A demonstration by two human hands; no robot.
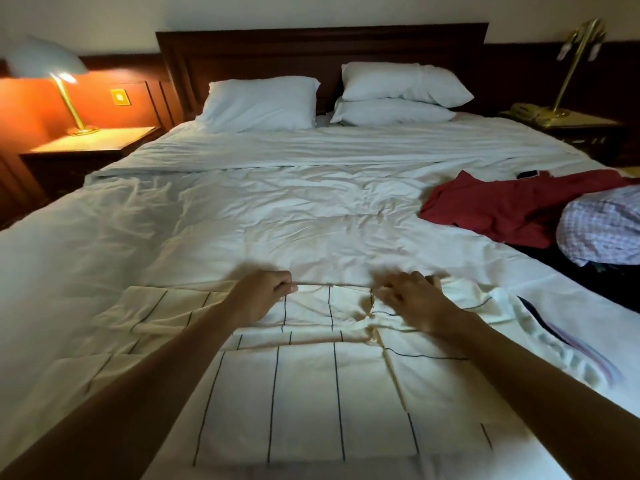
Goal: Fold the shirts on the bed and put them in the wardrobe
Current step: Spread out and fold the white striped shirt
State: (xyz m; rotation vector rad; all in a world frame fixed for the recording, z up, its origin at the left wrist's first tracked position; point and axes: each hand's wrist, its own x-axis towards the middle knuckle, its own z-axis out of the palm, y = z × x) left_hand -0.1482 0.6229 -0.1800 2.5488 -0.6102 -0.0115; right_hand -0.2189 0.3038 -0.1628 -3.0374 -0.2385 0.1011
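Shirts: three I can count. The striped shirt [304,386], cream with thin dark lines, is spread flat at the near end of the bed [277,209]. A red shirt [512,209] and a checked shirt [602,226] are bunched at the right edge.
Hands: two, both at the far edge of the striped shirt.
Left hand [268,289]: fingers curled in, pinching that far edge, a taut fold running off to the right.
Right hand [412,299]: fingers bent down over the same fold by the collar and gripping it; the fingertips are blurred.
Pillows: three. One pillow [259,103] on the left and a stack of two [401,95] on the right, all against the headboard [322,53].
Lamps: two. The lit lamp [48,64] stands on the left nightstand [97,143]; a brass lamp [581,46] stands on the right nightstand [571,128], beside a telephone [526,110].
Small dark object [528,174]: flat, just beyond the red shirt, too small to name.
Cut off: the checked shirt and red shirt run out of frame on the right.
Hard to make out: a white piece with dark and lilac bands [561,344] touching the striped shirt's right side, and dark cloth [554,268] under the checked shirt. I can't tell what either is.
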